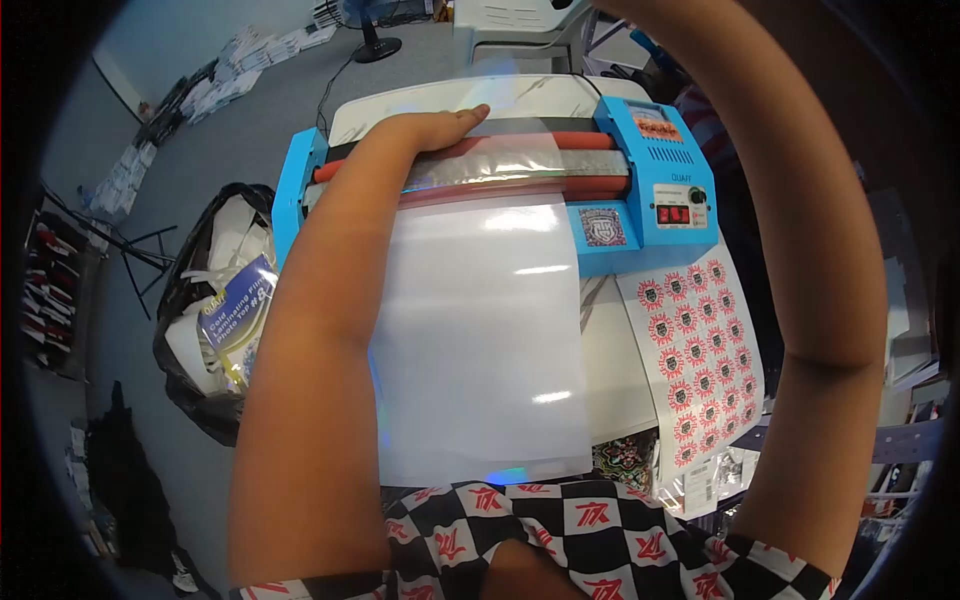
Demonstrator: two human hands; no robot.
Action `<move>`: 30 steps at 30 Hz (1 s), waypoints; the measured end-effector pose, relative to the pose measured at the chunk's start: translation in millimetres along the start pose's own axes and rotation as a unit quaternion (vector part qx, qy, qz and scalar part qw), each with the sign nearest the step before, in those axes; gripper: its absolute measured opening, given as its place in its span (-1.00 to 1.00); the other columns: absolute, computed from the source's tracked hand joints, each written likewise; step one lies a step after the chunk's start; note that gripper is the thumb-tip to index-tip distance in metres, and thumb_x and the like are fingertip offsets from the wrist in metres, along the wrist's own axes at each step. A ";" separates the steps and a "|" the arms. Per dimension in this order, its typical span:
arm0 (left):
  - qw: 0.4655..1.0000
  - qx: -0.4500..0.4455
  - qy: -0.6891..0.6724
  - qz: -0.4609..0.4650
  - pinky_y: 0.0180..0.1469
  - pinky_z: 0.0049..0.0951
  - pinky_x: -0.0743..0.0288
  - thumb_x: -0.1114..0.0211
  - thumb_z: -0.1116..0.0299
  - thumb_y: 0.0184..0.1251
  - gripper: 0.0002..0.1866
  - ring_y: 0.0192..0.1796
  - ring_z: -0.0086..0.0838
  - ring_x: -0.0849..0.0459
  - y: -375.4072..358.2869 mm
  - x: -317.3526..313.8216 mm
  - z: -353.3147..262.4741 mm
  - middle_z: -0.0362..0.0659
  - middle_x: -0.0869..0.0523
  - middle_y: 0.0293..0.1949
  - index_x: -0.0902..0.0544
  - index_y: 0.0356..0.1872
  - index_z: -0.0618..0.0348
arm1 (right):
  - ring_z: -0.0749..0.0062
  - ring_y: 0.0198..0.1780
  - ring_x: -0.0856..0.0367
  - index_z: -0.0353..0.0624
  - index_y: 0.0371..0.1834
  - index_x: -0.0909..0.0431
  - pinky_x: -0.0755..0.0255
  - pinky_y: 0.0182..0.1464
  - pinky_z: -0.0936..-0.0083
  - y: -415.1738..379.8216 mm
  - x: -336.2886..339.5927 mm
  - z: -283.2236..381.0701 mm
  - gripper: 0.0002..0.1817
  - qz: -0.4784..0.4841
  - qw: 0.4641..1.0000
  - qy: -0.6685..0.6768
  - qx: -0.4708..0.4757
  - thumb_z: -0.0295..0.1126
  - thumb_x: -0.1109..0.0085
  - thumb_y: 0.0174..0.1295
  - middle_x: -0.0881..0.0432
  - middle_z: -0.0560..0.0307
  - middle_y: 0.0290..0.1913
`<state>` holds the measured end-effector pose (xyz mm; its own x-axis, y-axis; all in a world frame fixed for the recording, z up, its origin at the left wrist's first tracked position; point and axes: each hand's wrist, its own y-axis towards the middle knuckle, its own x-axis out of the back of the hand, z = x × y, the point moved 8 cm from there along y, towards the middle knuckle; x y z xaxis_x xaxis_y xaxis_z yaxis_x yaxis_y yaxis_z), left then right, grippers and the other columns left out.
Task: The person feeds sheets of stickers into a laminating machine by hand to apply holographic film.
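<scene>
over the blue laminator (655, 190), the left hand (440, 128) lies flat and open-fingered on the clear film (500, 165) at its rollers; right hand's grasp is out of sight.

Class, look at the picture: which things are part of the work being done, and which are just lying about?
In use: laminator; clear film on its rollers; glossy white sheet; left hand pressing the film.

Lying about: printed sticker sheet; black rubbish bag; fan; papers on the floor.

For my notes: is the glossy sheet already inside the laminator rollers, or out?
In. The sheet runs flat under the orange rollers, and film comes out behind, under the left hand.
</scene>
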<state>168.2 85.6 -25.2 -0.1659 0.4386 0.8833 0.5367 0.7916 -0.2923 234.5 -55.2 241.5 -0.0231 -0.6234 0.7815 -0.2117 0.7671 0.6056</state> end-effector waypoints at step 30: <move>0.843 -0.251 0.143 -0.453 0.25 0.02 0.11 0.23 -0.12 0.31 -0.49 0.21 -0.29 -0.31 -161.6 72.1 -111.8 -0.13 -0.42 0.12 -0.39 0.13 -0.12 | 0.19 -0.27 -0.59 -0.20 -0.24 -0.54 -0.43 -0.20 0.42 -426.8 -95.6 -246.4 -0.72 0.117 0.836 0.109 -0.525 -0.36 -0.21 -0.06 -0.60 -0.01 -0.32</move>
<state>162.0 -58.2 126.8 -0.5280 -0.4280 0.7335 0.5912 0.4348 0.6793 567.8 -285.7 -54.8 0.2579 -0.4836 0.8364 0.7502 0.6458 0.1421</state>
